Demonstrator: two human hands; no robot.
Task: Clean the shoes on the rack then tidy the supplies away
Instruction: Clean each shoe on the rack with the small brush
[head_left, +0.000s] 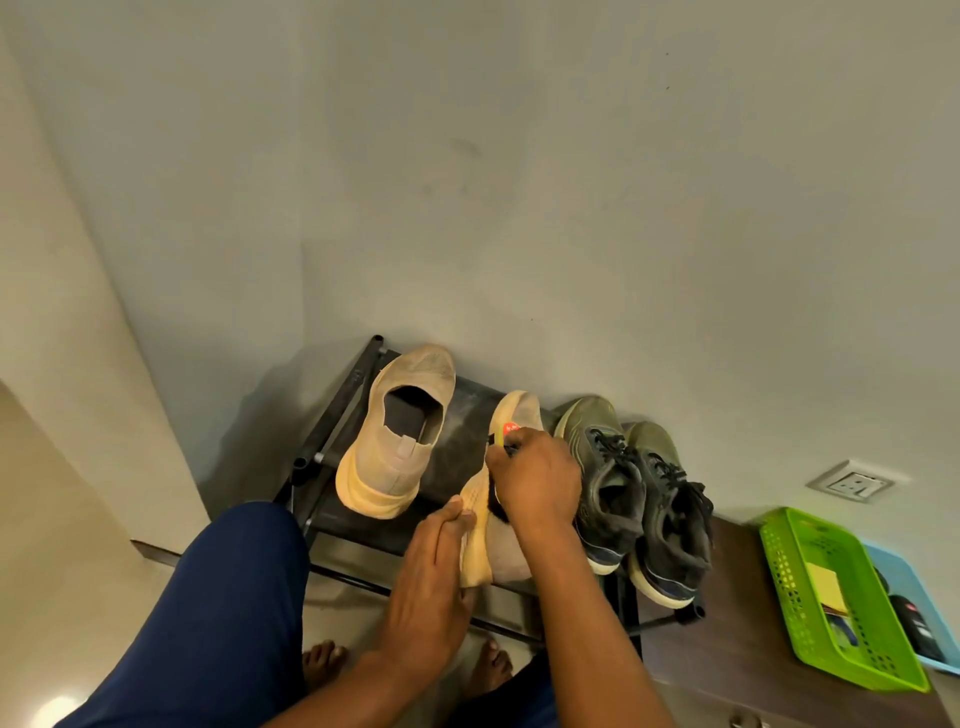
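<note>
Here, in the head view, the tan shoe being cleaned (506, 540) sits on the top shelf of the black rack (363, 525), tipped onto its side with its long axis running from the near edge back toward the wall. It lies between its upright mate (395, 431) on the left and a dark green pair (631, 488) on the right. The left hand (441, 561) comes from the near side and grips the heel and sole edge, fingers curled round it, steadying the shoe. The right hand (537, 483) is over the shoe's middle, fist curled round a small brush (506, 434); only its yellow-and-red end shows, near the toe. The next strokes probably run along the shoe's length, and the right hand is nearer the toe. Well to the right, a green basket (779, 566) of supplies rests on a brown surface.
</note>
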